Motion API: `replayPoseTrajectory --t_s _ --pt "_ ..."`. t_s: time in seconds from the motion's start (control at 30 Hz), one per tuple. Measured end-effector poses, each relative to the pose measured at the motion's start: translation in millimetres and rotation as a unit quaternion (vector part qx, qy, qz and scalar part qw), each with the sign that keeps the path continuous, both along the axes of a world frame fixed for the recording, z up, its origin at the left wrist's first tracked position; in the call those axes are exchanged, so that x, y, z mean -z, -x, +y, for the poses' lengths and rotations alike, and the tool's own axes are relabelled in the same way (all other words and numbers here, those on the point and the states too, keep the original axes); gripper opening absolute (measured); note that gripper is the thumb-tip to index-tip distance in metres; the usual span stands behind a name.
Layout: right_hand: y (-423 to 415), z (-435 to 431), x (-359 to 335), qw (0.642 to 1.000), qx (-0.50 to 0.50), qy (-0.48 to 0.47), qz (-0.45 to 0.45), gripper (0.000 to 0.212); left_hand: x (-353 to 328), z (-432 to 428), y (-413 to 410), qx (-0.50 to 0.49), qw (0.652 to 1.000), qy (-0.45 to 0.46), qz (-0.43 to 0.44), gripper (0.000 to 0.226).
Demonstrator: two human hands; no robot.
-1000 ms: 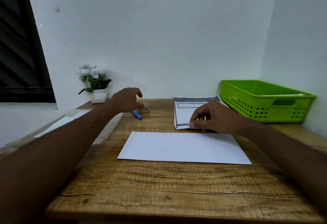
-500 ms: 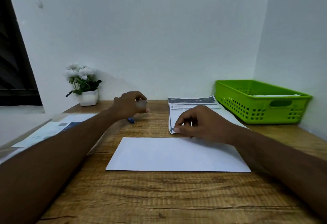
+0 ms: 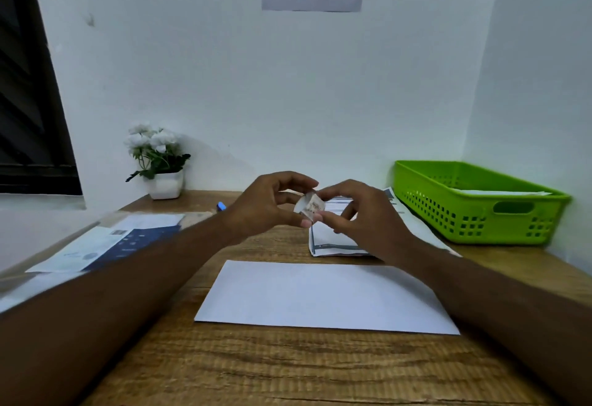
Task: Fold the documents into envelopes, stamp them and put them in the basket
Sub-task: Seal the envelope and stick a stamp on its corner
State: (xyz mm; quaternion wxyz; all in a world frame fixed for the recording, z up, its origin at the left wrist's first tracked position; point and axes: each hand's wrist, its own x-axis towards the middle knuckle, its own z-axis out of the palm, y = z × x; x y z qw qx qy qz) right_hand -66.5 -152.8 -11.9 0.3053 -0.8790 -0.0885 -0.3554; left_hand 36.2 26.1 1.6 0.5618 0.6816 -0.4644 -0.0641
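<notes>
Since a second ago the left hand [image 3: 269,203] has come away from the far left of the desk [image 3: 288,367] and the right hand [image 3: 362,213] has lifted off the documents [image 3: 333,239]; both now meet at the centre of the frame. Their grip is closed on a small roll of stamps [image 3: 309,206], the left fingers [image 3: 304,221] cupping it while the right fingertips [image 3: 323,218] pinch its loose end, probably to peel one stamp free. The roll looks pale with faint printed marks, too small to read. Below the hands, in the lower middle, the plain white envelope [image 3: 323,296] lies flat and unstamped, likely set close to take the stamp. The green basket [image 3: 480,229] sits at the right edge with paper already inside.
</notes>
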Motion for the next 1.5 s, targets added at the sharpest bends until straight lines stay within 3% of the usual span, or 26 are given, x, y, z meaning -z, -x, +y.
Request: replayPoseTrajectory --t_s 0.23,0.53,0.7,1.0,1.23,1.5 --pt "9.5 1.5 3.2 0.999 0.04 0.018 -0.007 0.021 8.1 -4.5 6.4 -0.001 1.0 -0.01 -0.019 0.058" --pt "12.3 4.4 -2.6 0.995 0.008 -0.101 0.0 0.003 5.0 -5.4 11.6 -0.014 0.999 -0.02 -0.023 0.049" --pt "16.7 6.1 -6.5 0.991 -0.001 -0.131 0.004 0.015 3.3 -6.2 17.0 -0.031 0.998 -0.045 -0.036 0.045" --pt "19.4 9.9 -10.2 0.977 -0.029 -0.21 0.009 0.007 1.2 -0.5 10.4 -0.101 0.994 -0.044 -0.025 0.042" --pt "23.4 8.5 -15.0 0.957 -0.044 -0.285 0.023 0.007 9.2 9.2 -15.2 -0.204 0.97 -0.087 -0.101 0.045" --pt "24.0 12.4 -13.1 0.962 -0.05 -0.266 0.039 0.011 24.1 29.2 -52.2 -0.289 0.925 -0.174 -0.175 0.061"
